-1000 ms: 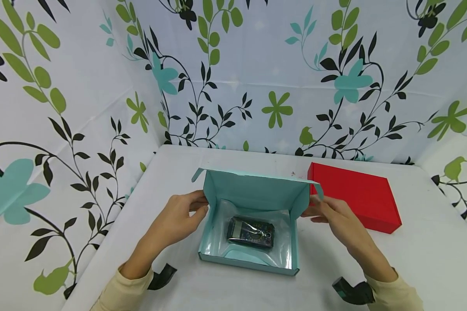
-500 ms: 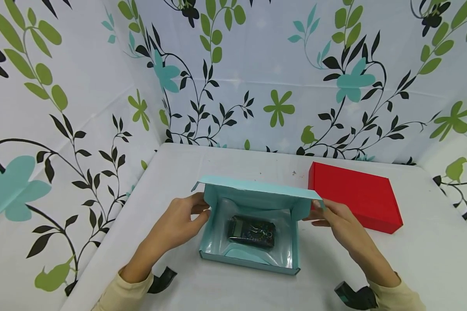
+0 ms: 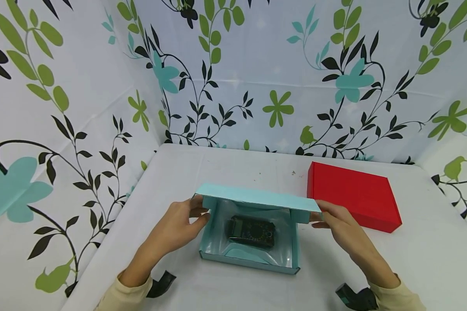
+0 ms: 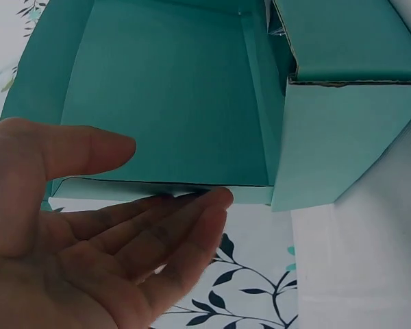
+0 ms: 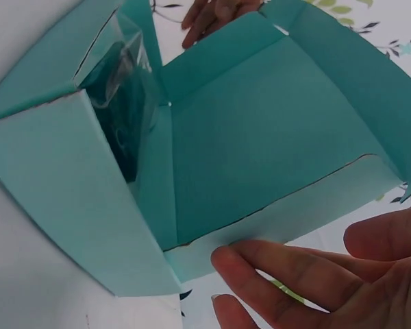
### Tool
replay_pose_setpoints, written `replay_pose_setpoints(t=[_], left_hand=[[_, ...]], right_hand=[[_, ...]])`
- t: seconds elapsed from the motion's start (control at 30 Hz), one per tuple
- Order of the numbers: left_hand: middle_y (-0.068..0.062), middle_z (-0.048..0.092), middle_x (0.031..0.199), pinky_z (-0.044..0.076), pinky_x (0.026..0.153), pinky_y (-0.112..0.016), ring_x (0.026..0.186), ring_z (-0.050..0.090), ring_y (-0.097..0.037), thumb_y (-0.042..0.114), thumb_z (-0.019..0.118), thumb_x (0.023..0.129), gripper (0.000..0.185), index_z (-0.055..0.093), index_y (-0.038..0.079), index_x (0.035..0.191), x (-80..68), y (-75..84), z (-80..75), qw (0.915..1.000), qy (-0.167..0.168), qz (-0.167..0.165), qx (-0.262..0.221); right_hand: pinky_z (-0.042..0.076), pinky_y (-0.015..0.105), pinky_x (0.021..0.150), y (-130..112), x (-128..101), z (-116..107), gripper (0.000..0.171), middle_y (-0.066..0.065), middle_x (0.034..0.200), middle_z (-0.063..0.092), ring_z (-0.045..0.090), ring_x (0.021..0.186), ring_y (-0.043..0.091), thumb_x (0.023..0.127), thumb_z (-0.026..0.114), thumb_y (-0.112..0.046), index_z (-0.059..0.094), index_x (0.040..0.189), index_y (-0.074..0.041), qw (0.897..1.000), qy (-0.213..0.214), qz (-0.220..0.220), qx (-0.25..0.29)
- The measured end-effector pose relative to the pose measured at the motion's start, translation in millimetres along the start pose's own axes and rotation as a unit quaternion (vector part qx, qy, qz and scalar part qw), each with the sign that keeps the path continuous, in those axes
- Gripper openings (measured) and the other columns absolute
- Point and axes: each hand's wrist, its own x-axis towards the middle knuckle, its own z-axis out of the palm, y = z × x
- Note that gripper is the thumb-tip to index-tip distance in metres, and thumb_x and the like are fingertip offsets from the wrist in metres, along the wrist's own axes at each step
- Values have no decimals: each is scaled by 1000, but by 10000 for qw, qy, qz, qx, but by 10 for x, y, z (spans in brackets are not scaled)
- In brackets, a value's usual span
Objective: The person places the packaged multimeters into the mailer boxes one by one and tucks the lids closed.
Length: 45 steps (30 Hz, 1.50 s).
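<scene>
A light teal cardboard box (image 3: 249,260) sits on the table with its hinged lid (image 3: 257,196) tilted forward, partly raised over it. Inside, on clear plastic film, lies a black multimeter (image 3: 252,232) with a small display and a round dial. My left hand (image 3: 180,224) touches the lid's left side flap; in the left wrist view its fingers (image 4: 171,236) lie along the flap's outside, thumb apart. On the other side, my right hand (image 3: 340,222) has its fingertips against the right flap, and the right wrist view shows its thumb (image 5: 383,236) away from the cardboard.
A red box (image 3: 354,196) lies closed at the back right, just behind my right hand. Black wrist-worn devices (image 3: 161,284) sit at both sleeves. A patterned curtain (image 3: 233,86) rises behind the white table (image 3: 225,166).
The lid has swung forward and down from nearly upright, so its outer top now shows. Both hands have stayed beside its flaps, shifting only slightly.
</scene>
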Motion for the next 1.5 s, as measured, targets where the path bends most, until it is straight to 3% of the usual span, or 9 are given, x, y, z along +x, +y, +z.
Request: replay_pose_setpoints(t=[0.23, 0.43, 0.57, 0.7, 0.8, 0.93, 1.23, 1.37, 1.5], left_hand=[[-15, 64, 136, 55, 95, -45, 121, 64, -33, 19, 72, 99, 60, 48, -2, 150, -51, 58, -86, 9995, 272, 108, 107], [-13, 61, 141, 56, 94, -45, 115, 68, -30, 27, 75, 98, 76, 36, 6, 160, -104, 104, -156, 9986, 497, -123, 137], [-4, 61, 143, 56, 93, -40, 120, 64, -22, 23, 77, 96, 71, 44, 13, 157, -126, 108, -175, 9938, 956, 549, 131], [1, 62, 142, 55, 94, -34, 123, 62, -20, 15, 75, 96, 58, 56, 14, 150, -122, 126, -188, 9791, 1368, 1495, 197], [2, 66, 134, 54, 93, -29, 116, 66, -19, 11, 73, 97, 41, 67, 12, 138, -121, 144, -190, 9721, 1522, 1769, 235], [2, 69, 123, 56, 89, -30, 106, 68, -16, 9, 71, 98, 28, 75, 10, 125, -133, 148, -183, 9701, 1585, 1821, 247], [2, 71, 118, 57, 84, -29, 97, 68, -14, 4, 72, 95, 29, 75, 9, 123, -200, 122, -165, 9675, 1523, 2016, 112], [4, 71, 117, 55, 84, -26, 96, 66, -13, 4, 72, 95, 29, 74, 10, 123, -233, 113, -164, 9687, 1483, 1990, 110], [6, 71, 115, 54, 84, -26, 96, 65, -12, 5, 73, 95, 28, 74, 11, 122, -272, 106, -157, 9718, 1405, 1893, 87]], right_hand=[[56, 36, 87, 54, -29, -14, 44, 19, 129, 66, 69, 106, 35, 104, 60, -11, 55, 146, 2, 9999, -90, -63, 22], [57, 36, 86, 80, -61, -17, 46, 15, 126, 67, 68, 105, 35, 104, 62, -14, 55, 146, 1, 9998, -164, -111, 21], [57, 35, 87, 91, -74, -15, 47, 18, 131, 64, 68, 106, 34, 103, 61, -10, 52, 148, 3, 9996, -231, -129, 35], [58, 38, 85, 105, -91, -7, 50, 22, 136, 59, 67, 105, 36, 98, 59, 2, 52, 147, 3, 9996, -279, 47, 74], [59, 41, 82, 107, -103, 0, 56, 23, 138, 57, 67, 103, 37, 92, 61, 7, 52, 147, 1, 9993, -301, 215, 2], [59, 41, 80, 86, -123, -9, 57, 23, 139, 58, 68, 106, 39, 93, 64, 4, 52, 149, 0, 9992, -196, 180, -292], [55, 27, 81, -39, -275, -64, 34, 0, 111, 76, 72, 99, 26, 105, 62, -16, 67, 139, -11, 9813, 1147, -359, -1503], [56, 37, 74, -100, -363, -36, 33, -3, 105, 76, 72, 95, 25, 104, 65, -26, 71, 134, -15, 9796, 1109, -197, -1662], [55, 38, 70, -118, -445, 1, 31, -8, 100, 75, 72, 90, 22, 97, 73, -27, 75, 127, -17, 9758, 1001, -301, -1919]])
